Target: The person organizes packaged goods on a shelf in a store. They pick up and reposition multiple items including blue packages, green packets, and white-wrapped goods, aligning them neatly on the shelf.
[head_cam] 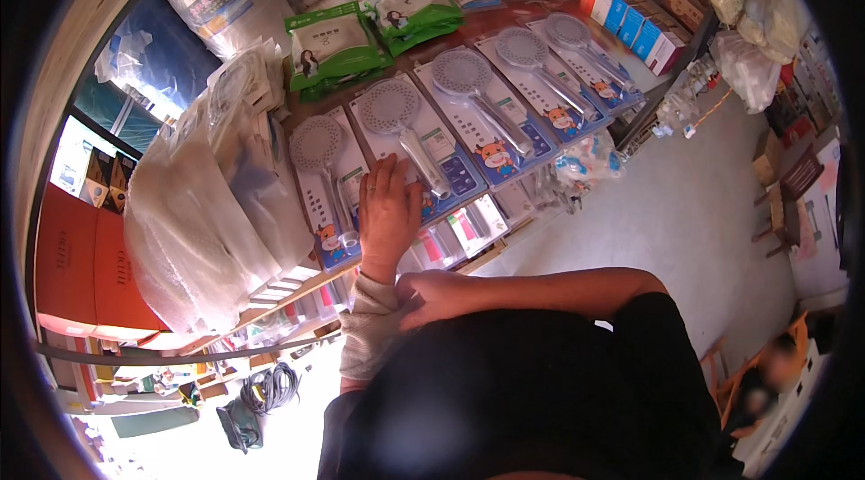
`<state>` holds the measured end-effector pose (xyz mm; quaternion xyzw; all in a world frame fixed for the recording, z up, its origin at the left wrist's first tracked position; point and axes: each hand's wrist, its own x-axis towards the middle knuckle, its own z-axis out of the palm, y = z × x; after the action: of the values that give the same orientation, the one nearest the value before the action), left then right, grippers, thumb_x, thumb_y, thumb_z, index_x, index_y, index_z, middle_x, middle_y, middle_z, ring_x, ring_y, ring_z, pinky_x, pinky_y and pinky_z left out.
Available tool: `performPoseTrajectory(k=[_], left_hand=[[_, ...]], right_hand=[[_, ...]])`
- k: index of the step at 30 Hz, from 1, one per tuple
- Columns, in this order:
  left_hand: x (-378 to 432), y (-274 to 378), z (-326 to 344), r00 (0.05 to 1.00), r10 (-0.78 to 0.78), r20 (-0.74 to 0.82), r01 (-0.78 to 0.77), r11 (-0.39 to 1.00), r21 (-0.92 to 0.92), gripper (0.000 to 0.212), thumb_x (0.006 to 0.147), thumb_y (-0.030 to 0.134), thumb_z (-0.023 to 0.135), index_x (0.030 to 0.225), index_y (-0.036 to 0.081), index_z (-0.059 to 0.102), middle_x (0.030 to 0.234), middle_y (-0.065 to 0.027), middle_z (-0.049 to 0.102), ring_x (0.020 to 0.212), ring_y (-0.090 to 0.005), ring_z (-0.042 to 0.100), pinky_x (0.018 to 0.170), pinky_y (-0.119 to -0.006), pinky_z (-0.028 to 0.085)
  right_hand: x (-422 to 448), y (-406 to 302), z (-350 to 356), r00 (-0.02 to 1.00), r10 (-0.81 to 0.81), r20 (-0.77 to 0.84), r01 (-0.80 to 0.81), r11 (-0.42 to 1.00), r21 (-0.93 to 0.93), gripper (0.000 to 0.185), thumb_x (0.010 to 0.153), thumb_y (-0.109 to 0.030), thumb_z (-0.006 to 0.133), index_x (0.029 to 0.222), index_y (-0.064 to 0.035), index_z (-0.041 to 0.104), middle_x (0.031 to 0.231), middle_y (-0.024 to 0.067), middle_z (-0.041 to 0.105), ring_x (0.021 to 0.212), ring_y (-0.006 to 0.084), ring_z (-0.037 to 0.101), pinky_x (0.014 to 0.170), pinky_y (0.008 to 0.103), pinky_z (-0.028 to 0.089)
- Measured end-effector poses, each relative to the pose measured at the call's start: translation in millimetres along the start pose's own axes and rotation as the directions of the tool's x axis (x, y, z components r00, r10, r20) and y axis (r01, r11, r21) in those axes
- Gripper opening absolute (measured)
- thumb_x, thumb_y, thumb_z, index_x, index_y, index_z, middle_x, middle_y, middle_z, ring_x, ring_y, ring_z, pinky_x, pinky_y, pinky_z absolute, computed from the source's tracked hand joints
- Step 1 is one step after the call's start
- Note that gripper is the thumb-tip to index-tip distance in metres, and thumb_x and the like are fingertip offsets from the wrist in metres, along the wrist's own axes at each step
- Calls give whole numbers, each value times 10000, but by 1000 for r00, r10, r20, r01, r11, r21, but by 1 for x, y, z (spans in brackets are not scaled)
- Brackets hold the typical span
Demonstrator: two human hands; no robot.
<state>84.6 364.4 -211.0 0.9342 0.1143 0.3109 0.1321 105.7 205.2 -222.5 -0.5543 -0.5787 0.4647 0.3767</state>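
Note:
My left hand (388, 209), with a ring on one finger, lies palm down on a blister-packed handheld shower head (419, 142). It holds nothing. Its beige sleeve (372, 324) is bunched around the forearm. My right hand (436, 294) reaches across my body and grips that sleeve just below the wrist; some of its fingers are hidden. To the left of my left hand lies another packed shower head (324, 169). Several more, such as a shower head pack (473, 101) and a farther shower head pack (534, 67), form a row to the right.
Green packets (331, 47) lie behind the row. Small cartons (628, 24) stand at the back right. A large translucent plastic bag (196, 223) bulges on the left, beside orange boxes (88, 264). Packaged goods fill a lower shelf (466, 230). A person (760, 385) is at the lower right.

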Motion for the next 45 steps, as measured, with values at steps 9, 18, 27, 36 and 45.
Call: performPoseTrajectory(k=[9, 18, 27, 36, 45], left_hand=[[-1, 1, 1, 1000, -6, 2, 6, 1000, 8, 390, 944, 176, 627, 1284, -14, 613, 1390, -227, 597, 1316, -430, 539, 1157, -545, 384], [-1, -13, 15, 1000, 19, 7, -19, 1000, -5, 408, 935, 190, 634, 1301, 10, 623, 1409, -203, 598, 1316, -422, 540, 1149, -528, 399], [-1, -1, 7, 999, -44, 3, 44, 999, 1, 402, 933, 206, 661, 1276, -1, 631, 1392, -200, 608, 1308, -404, 549, 1151, -517, 404], [2, 0, 4, 998, -48, 30, 47, 998, 33, 379, 940, 198, 637, 1271, 14, 641, 1379, -201, 612, 1281, -403, 559, 1131, -502, 423], [-2, -5, 7, 999, -41, 11, 40, 999, 20, 394, 932, 170, 652, 1285, -5, 647, 1400, -194, 612, 1293, -408, 557, 1136, -511, 417]], right_hand=[[-6, -12, -16, 972, -104, 208, 144, 973, -182, 384, 939, -372, 726, 1107, -26, 742, 997, 205, 733, 961, 302, 736, 859, 421, 543], [-52, -94, -73, 871, -472, -138, 481, 876, 40, 272, 926, -204, 761, 1084, 15, 730, 966, 127, 701, 885, 252, 688, 768, 361, 524], [-116, -172, -119, 817, -576, -10, 489, 703, -517, 254, 911, -233, 759, 1045, -19, 745, 1009, 129, 712, 916, 292, 699, 781, 394, 547], [-38, -98, -121, 965, -229, 131, 259, 730, -632, 247, 911, -240, 756, 1047, -34, 744, 1018, 122, 711, 930, 297, 697, 789, 402, 547], [-32, -61, -126, 990, -54, 128, 125, 747, -653, 241, 911, -247, 753, 1049, -50, 743, 1026, 114, 710, 944, 303, 695, 797, 411, 548]])
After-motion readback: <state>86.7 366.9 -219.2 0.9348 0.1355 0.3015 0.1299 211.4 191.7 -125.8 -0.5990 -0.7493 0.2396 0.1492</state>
